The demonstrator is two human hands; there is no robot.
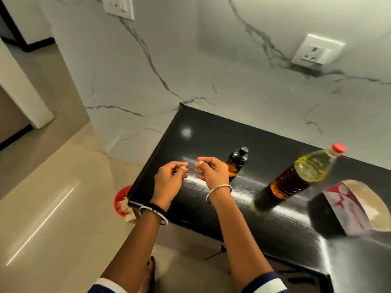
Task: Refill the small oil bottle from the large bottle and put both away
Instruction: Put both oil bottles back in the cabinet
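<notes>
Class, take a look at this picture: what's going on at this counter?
A person stands at a black counter with the left hand and right hand raised close together above it, fingers curled, holding nothing visible. The small oil bottle stands just beyond the right hand, and the large bottle stands further right. Both are capped and neither is held, so no pouring is under way.
</notes>
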